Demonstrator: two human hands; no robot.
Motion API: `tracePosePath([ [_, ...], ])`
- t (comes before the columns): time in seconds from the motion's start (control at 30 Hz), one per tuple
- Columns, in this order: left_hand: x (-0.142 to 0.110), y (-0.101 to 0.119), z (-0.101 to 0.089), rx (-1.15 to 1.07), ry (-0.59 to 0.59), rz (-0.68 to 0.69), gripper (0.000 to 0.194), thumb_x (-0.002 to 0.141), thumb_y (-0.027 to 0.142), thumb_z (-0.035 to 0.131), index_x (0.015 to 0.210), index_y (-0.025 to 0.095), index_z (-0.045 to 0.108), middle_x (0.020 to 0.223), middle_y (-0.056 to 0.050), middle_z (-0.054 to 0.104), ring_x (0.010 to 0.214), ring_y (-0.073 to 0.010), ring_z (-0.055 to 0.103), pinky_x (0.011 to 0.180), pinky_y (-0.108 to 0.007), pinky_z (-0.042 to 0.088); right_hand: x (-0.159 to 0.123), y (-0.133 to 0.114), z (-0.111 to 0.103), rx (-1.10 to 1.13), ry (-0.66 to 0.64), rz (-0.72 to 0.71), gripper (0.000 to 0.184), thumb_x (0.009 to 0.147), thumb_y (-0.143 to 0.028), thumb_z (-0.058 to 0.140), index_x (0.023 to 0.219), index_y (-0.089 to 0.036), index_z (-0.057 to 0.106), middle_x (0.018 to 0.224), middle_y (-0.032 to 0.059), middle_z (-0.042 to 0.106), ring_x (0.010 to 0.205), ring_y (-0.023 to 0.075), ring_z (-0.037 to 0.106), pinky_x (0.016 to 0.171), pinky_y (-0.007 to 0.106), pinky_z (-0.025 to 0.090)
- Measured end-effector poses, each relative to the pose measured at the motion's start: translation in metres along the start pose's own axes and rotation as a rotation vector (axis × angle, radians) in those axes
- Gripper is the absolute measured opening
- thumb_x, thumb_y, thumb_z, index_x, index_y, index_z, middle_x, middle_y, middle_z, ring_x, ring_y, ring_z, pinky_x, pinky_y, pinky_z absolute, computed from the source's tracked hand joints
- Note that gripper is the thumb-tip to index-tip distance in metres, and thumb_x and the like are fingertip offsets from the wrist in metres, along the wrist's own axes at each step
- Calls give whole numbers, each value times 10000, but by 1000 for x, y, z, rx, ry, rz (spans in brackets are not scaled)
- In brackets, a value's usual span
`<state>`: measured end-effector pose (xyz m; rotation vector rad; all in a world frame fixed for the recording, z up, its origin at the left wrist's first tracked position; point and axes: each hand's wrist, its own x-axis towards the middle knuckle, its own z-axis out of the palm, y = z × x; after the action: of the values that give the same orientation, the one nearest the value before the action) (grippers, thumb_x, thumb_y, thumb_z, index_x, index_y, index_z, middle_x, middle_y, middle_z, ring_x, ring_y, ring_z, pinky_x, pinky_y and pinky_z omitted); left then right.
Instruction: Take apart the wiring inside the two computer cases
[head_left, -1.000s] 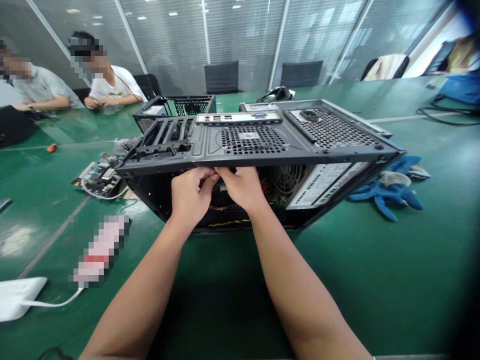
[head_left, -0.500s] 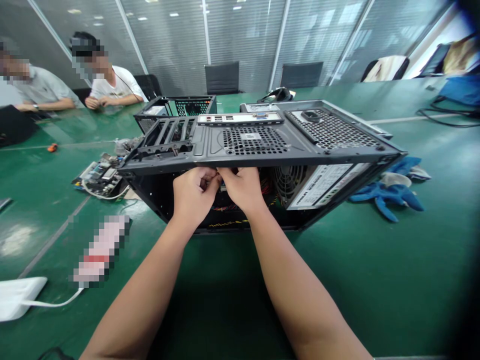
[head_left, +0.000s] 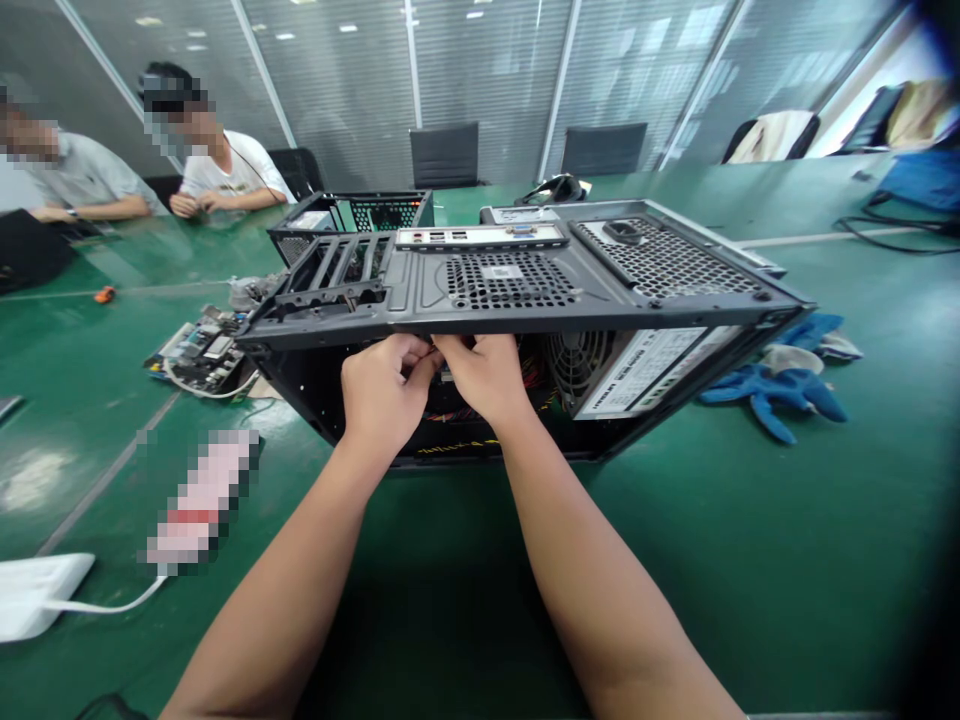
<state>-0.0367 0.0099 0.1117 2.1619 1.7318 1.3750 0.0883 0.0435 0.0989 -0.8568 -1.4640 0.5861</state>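
Two bare hands at the open side of a black desktop PC case [head_left: 517, 323] on a green counter [head_left: 840, 590]. Case sits w/ its rear panel [head_left: 592, 282] facing up, open side toward the wearer. L hand [head_left: 386, 395] is curled just below the near top edge, thumb & index bent toward each other; can't tell if anything's pinched btwn them. R hand [head_left: 484, 378] is right beside it, fingertips tucked out of sight, so its grip can't be told either. Inside, to the R: a PSU [head_left: 626, 372] w/ round fan grille [head_left: 579, 358], & red wires [head_left: 533, 368] btwn it & the R hand. Up top, a blue VGA port [head_left: 519, 231]. L of case: a bare motherboard [head_left: 199, 352]. R of case: blue-and-white gloves [head_left: 784, 392]. Behind: a 2nd open PC case [head_left: 298, 226]. Near L: a pixelated pink item [head_left: 202, 500] by a white cable [head_left: 112, 608]. Far L: a seated person in white [head_left: 240, 170], another in lt grey [head_left: 101, 172]
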Motion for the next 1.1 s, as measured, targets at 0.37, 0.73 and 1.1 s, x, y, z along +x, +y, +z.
tracePosePath([
  [0.37, 0, 3, 0, -94, -34, -41, 84, 800, 215, 668, 799, 184, 746, 728, 4, 754, 623, -139, 676, 621, -237, 504, 1, 2, -2, 34, -22, 16, 168, 851, -374, 589, 764, -230, 590, 743, 10, 615, 870, 210, 600, 904, 383, 482],
  [0.73, -1, -5, 3, -66, 37, -9, 43, 780, 228, 707, 789, 196, 734, 736, 11, 749, 661, -146, 695, 678, -251, 548, 2, 2, -3, 0, -15, -10, 214, 868, -400, 587, 744, -226, 586, 708, 3, 600, 812, 199, 589, 904, 393, 481],
  [1.1, 1, 0, 1, -173, -74, -95, 99, 803, 250, 663, 775, 183, 730, 639, 1, 715, 543, -130, 628, 540, -232, 466, 2, -1, -4, 16, -83, 6, 214, 888, -438, 581, 836, -239, 643, 760, 18, 656, 896, 220, 625, 917, 388, 482],
])
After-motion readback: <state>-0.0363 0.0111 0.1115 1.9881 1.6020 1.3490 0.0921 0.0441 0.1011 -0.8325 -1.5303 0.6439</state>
